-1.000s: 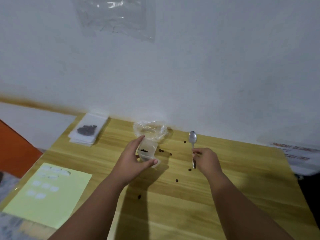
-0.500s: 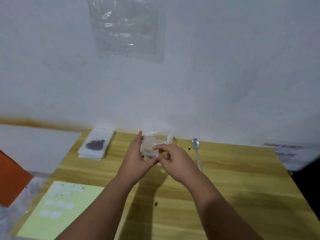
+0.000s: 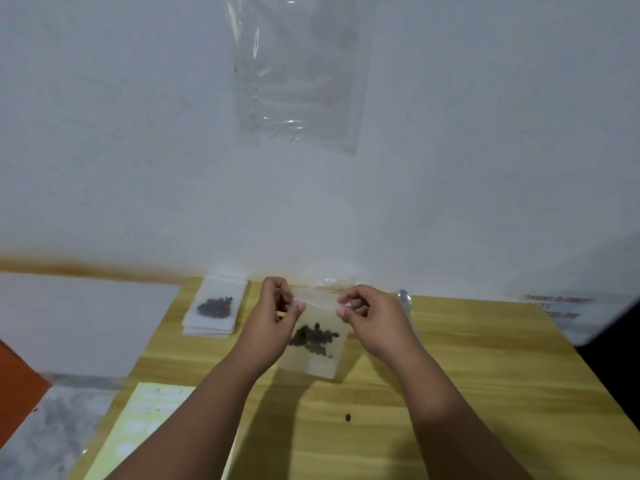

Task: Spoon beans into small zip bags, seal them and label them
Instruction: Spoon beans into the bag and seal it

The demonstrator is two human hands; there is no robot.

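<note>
Wooden surface [image 3: 485,375], white wall [image 3: 138,150]; my left hand [image 3: 273,317] and right hand [image 3: 375,318] pinch one zip bag [image 3: 317,344]; one spoon [image 3: 404,299] at two o'clock.

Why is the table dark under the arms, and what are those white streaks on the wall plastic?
Head view: the arms cast shadows on the table; the streaks are glare off the plastic sheet; everything is slightly soft.
</note>
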